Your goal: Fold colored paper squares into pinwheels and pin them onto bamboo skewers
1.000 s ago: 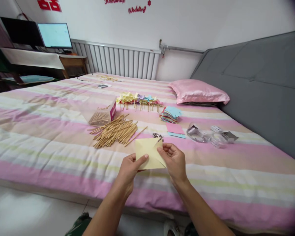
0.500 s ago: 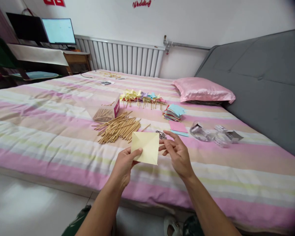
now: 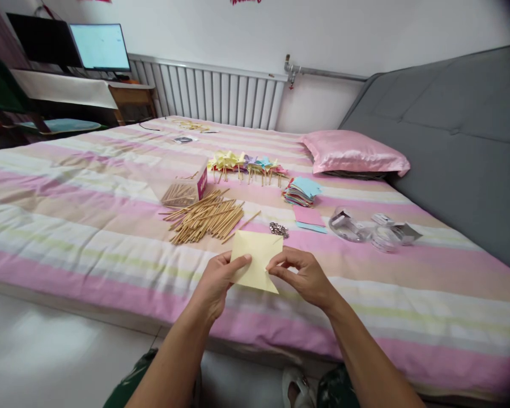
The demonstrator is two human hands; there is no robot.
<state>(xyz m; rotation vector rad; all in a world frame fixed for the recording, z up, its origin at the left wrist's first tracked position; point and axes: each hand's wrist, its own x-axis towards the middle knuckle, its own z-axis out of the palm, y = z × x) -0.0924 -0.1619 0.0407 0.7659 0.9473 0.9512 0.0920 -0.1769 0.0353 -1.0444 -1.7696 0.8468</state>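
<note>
A pale yellow square of paper [image 3: 257, 259] is held above the near edge of the striped bed [image 3: 89, 226]. My left hand [image 3: 216, 283] pinches its left edge with thumb on top. My right hand [image 3: 304, 275] pinches its right edge with fingers curled. Just beyond the paper lies a small heap of shiny metal pins [image 3: 278, 229]. A pile of wooden sticks [image 3: 206, 218] lies to the left of it.
An open box of sticks [image 3: 182, 190], a row of finished paper pinwheels [image 3: 246, 164], a stack of coloured paper squares [image 3: 301, 191], loose pink and blue sheets [image 3: 308, 218] and clear plastic tape rolls [image 3: 368, 229] lie on the bed. A pink pillow [image 3: 355, 154] rests by the grey headboard [image 3: 450, 141].
My right hand, which had let go of the paper half a second ago, has closed on its right edge again. The paper has tilted flatter and the view has dipped slightly.
</note>
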